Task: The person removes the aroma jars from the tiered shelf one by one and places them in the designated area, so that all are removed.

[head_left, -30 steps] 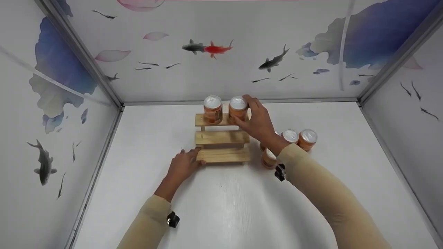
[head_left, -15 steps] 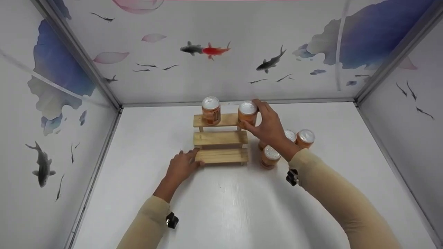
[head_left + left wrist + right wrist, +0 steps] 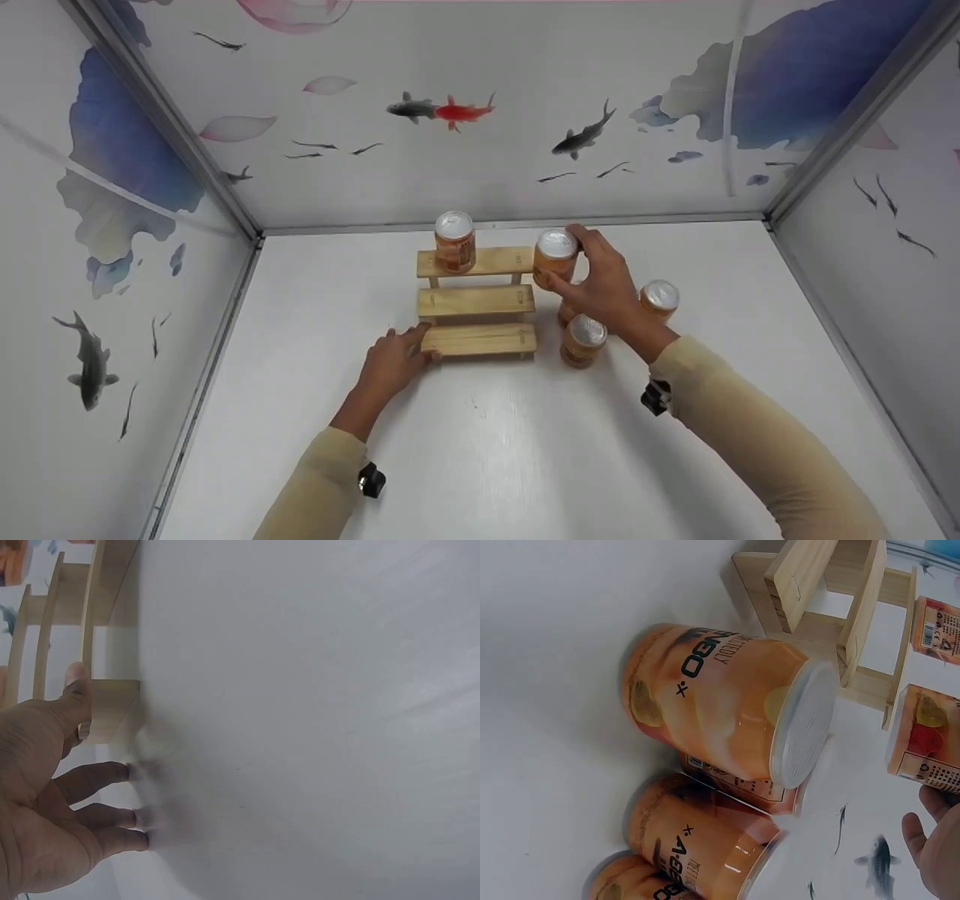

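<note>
In the head view my right hand [image 3: 609, 281] grips an orange-labelled can [image 3: 555, 259] with a silver lid, its thumb in front. This can is raised just off the right end of the top step of a three-step wooden rack [image 3: 476, 301]. Another such can [image 3: 455, 244] stands upright on the left of that top step. My left hand [image 3: 390, 364] pinches the left end of the lowest step. In the left wrist view the thumb and a finger lie against the wooden step [image 3: 88, 622], while the other fingertips reach down to the table.
To the right of the rack, several more cans stand on the white table [image 3: 480, 450], among them a front can [image 3: 583, 341] and a right one [image 3: 660, 298]. My right hand partly hides this group. Printed panel walls [image 3: 337, 187] enclose the table.
My right hand has carried its can from the right part of the top step rightward and slightly toward me, past the rack's end. The left hand keeps its place on the rack.
</note>
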### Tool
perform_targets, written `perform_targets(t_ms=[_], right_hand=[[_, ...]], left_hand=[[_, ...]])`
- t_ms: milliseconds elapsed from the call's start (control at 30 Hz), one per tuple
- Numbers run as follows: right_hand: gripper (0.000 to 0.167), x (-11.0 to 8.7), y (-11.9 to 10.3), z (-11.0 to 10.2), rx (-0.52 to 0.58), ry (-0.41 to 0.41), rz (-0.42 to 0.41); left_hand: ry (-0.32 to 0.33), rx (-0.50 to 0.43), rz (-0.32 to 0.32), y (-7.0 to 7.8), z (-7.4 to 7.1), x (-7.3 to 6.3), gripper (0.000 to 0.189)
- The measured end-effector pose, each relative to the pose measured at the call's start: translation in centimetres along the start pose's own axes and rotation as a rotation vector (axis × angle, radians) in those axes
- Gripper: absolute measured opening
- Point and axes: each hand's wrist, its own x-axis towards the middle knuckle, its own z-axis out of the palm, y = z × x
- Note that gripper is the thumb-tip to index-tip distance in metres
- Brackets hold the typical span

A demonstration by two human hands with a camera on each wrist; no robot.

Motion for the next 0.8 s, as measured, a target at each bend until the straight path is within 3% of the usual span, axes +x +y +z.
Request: perform_targets(t_ms=[667, 800], right_hand=[[0.078, -3.0, 1.3, -2.7, -0.009, 0.044, -0.023], [0.079, -3.8, 1.7, -3.3, -0.023, 0.043, 0.008]], left_hand=[[-0.005, 0.028, -0.008, 0.1, 0.0, 0.2, 0.065], [0.005, 0.027, 0.029, 0.1, -0.2, 0.0, 0.066]])
